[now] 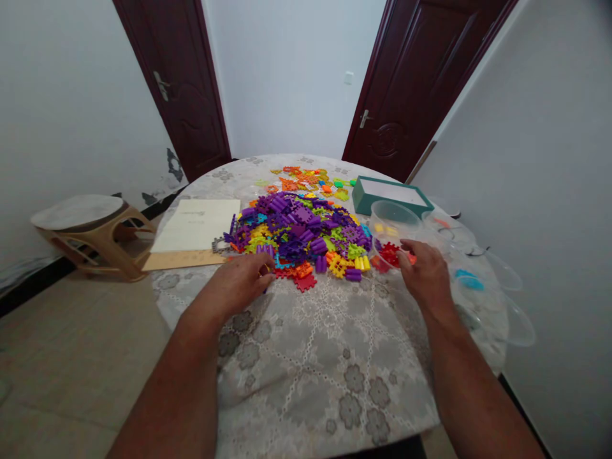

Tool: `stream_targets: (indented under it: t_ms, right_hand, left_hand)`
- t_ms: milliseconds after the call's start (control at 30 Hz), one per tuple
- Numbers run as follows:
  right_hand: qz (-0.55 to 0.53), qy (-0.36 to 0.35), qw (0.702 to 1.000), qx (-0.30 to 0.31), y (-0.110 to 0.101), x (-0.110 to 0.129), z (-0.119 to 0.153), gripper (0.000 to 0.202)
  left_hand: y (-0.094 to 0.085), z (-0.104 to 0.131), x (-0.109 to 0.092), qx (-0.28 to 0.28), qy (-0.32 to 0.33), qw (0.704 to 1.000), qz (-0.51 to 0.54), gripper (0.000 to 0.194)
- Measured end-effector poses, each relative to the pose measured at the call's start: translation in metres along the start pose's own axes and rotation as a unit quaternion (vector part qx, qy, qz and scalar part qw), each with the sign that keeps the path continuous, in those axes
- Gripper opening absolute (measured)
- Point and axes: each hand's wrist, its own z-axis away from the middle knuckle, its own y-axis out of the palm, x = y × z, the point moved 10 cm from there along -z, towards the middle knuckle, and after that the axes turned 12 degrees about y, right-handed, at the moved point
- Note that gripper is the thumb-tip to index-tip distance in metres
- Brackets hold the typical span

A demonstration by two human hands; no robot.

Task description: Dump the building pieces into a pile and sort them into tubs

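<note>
A heap of plastic building pieces [301, 217], mostly purple with yellow, green, red and blue ones, lies in the middle of the table. My left hand [246, 277] is at the heap's front left edge with its fingers curled together; what they pinch, if anything, is hidden. My right hand [423, 268] is closed at the fingertips on a red toothed building piece [391, 254], beside a clear plastic tub [396, 217]. A few yellow pieces show inside that tub. Loose red pieces [306, 282] rest on the cloth at the heap's near side.
A patterned cloth [325, 357] covers the round table. Orange and yellow pieces [306, 180] spread behind the heap. A green-edged box [392, 196] stands back right; clear containers with blue pieces [469, 279] line the right edge. Pale paper [198, 224] lies left, near a stool [95, 223].
</note>
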Motion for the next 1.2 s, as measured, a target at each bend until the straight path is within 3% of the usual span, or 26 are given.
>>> stream_targets:
  t_ms: [167, 233, 367, 567, 733, 967, 1200]
  right_hand:
    - [-0.063, -0.046, 0.995, -0.057, -0.028, 0.048, 0.014, 0.022]
    - [-0.105, -0.082, 0.991, -0.012, -0.023, 0.076, 0.023, 0.021]
    - [-0.126, -0.123, 0.976, 0.125, 0.012, 0.112, 0.044, 0.028]
    - [-0.066, -0.090, 0.970, 0.214, 0.055, 0.109, 0.060, 0.041]
    - [-0.001, -0.054, 0.971, 0.233, 0.071, 0.110, 0.066, 0.053]
    - [0.020, -0.043, 0.975, 0.218, 0.076, 0.111, 0.056, 0.028]
    - [-0.125, -0.007, 0.980, 0.153, 0.054, 0.094, 0.042, 0.023]
  left_hand:
    - [0.030, -0.008, -0.041, 0.053, 0.055, 0.997, -0.007, 0.030]
    - [0.046, -0.010, -0.051, 0.074, 0.064, 0.995, -0.018, 0.031]
    - [0.064, -0.014, -0.057, 0.081, 0.052, 0.995, -0.037, 0.039]
    - [0.069, -0.017, -0.055, 0.089, 0.038, 0.993, -0.061, 0.043]
    - [0.064, -0.018, -0.063, 0.079, 0.063, 0.992, -0.078, 0.037]
    - [0.063, -0.018, -0.069, 0.088, 0.087, 0.990, -0.066, 0.035]
    - [0.061, -0.018, -0.067, 0.071, 0.086, 0.992, -0.061, 0.034]
